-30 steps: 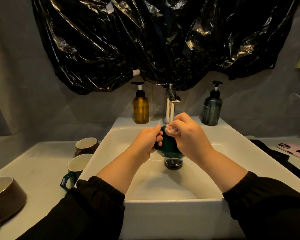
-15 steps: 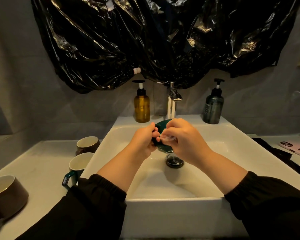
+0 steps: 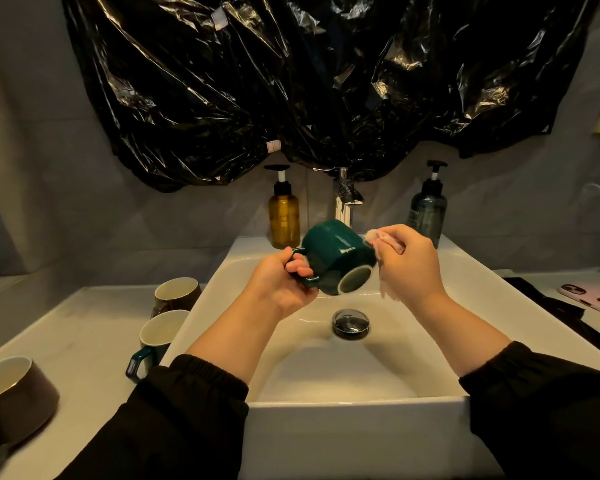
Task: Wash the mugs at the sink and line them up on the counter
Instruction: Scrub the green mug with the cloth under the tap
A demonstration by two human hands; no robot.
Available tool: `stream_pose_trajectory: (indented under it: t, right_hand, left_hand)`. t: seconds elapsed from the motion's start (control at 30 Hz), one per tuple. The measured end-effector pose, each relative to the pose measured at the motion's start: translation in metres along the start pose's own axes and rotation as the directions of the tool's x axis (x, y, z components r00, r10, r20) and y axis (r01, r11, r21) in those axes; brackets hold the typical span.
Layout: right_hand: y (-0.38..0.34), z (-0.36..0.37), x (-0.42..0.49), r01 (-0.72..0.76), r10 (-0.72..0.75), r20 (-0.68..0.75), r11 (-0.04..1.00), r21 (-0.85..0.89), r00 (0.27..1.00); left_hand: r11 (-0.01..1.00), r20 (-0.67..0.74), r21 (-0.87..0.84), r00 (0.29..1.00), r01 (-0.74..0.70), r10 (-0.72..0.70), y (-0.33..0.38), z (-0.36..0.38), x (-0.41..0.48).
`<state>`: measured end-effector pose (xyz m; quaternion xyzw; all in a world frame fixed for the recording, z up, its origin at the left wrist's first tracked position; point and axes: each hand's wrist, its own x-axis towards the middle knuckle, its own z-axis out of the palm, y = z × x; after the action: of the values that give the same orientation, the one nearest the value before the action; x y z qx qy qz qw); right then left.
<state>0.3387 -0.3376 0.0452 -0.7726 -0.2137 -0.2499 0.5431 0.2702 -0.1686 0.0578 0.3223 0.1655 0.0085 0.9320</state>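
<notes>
1. Mug, dark green (image 3: 338, 256): held in the air over the sink (image 3: 361, 405), above and behind the drain (image 3: 350, 323). It lies tipped on its side, pale base ring toward the camera, mouth pointing away toward the faucet (image 3: 343, 199).
2. Left hand (image 3: 281, 289): grips the handle, fingers (image 3: 300, 270) curled through and around it.
3. Right hand (image 3: 407, 265): fingers bunched together, pinching a pale pink cloth (image 3: 378, 239) that presses on the mug's right side near the base.
4. Black sleeves cover both forearms up to the wrists.
5. Back ledge of the sink: amber pump bottle (image 3: 284, 220) left of the faucet, dark pump bottle (image 3: 426, 213) right of it.
6. Desk (image 3: 84, 341), left of the sink: three upright mugs. Far brown mug (image 3: 175, 294) and second green mug (image 3: 156, 337) stand just beside the basin wall; near brown mug (image 3: 14, 393) sits well apart at the frame edge.
7. Desk, right: pink phone (image 3: 589, 297) beside a dark fabric (image 3: 551, 306).
8. Wall above: crumpled black plastic sheet (image 3: 326, 81).
</notes>
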Motion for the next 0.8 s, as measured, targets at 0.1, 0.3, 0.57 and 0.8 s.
stream_pose_trajectory:
  t: [0.1,0.3,0.57,0.8]
  right_hand:
    - [-0.008,-0.004,-0.005,0.089,-0.089,-0.009,0.995,0.051,0.996]
    - [-0.016,0.002,-0.013,0.355,-0.337,0.197,0.933,-0.061,0.921]
    - [-0.019,-0.006,-0.006,-0.021,0.087,0.492,0.990,-0.137,0.866]
    - [-0.017,-0.011,-0.004,-0.122,0.190,0.520,0.979,-0.163,0.833]
  left_hand:
    - [0.969,0.091,0.245,0.996,-0.033,0.011,-0.008,0.003,-0.003]
    - [0.715,0.178,0.662,0.974,-0.226,0.142,-0.017,0.012,-0.005]
    - [0.336,0.242,0.856,0.880,-0.392,0.410,-0.025,0.014,-0.009]
    - [0.118,0.377,0.884,0.841,-0.451,0.388,-0.032,0.015,-0.010]
